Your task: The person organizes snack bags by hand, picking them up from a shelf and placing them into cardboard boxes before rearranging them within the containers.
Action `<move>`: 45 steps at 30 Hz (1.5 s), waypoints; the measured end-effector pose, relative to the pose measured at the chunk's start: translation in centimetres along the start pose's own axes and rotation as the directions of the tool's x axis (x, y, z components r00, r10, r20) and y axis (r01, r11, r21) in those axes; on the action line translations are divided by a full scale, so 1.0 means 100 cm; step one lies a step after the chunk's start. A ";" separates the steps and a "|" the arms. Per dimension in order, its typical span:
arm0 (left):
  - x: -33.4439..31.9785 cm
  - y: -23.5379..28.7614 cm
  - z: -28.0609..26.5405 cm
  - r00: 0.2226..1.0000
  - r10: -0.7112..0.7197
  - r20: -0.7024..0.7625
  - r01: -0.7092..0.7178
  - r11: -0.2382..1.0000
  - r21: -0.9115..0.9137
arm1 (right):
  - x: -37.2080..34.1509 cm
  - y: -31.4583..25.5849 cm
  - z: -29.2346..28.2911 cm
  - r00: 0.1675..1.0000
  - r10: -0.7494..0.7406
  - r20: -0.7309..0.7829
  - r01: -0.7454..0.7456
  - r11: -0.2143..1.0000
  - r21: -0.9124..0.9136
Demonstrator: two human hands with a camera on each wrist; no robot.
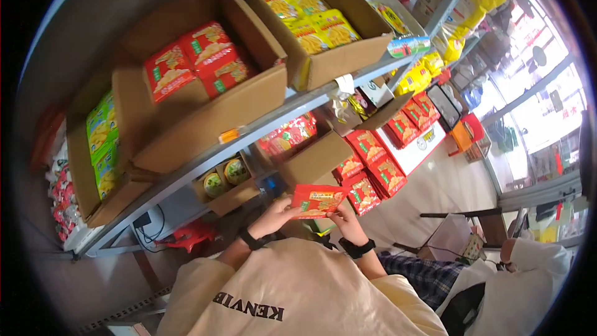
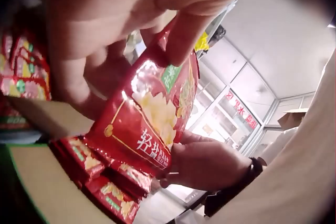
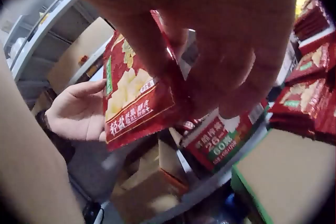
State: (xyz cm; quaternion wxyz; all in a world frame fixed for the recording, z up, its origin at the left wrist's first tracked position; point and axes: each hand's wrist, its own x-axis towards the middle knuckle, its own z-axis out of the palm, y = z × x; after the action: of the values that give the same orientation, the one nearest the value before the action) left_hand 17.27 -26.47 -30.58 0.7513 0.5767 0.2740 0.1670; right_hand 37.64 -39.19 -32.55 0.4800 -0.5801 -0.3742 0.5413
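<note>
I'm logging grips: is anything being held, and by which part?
A red snack packet: the left hand holds its left edge, the right hand its right edge, as the head view shows.

The red snack packet is glossy, printed with pale yellow chips, a small green label and white Chinese characters. It is held up at a tilt, off any surface, between the left hand and the right hand.
</note>
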 end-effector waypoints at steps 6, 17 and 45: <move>-0.057 0.104 0.001 0.872 0.404 -0.276 -0.385 0.915 0.121 | 0.017 -0.110 0.038 0.932 -0.363 0.016 0.359 0.911 -0.205; -0.163 0.237 -0.033 0.440 0.871 -0.218 -0.444 0.422 0.790 | 0.037 -0.302 0.129 0.879 -0.339 0.336 0.320 0.941 0.113; -0.078 0.289 -0.169 0.900 -0.161 -0.406 0.122 0.985 -0.122 | 0.249 -0.367 0.205 0.487 0.630 0.605 0.577 0.288 -0.764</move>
State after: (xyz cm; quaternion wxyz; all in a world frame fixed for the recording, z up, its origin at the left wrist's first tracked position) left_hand 2.77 -9.73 -4.31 0.7125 0.4710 0.4599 0.2429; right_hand 23.88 -2.76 -2.97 -0.2479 -0.3816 -0.7863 0.4178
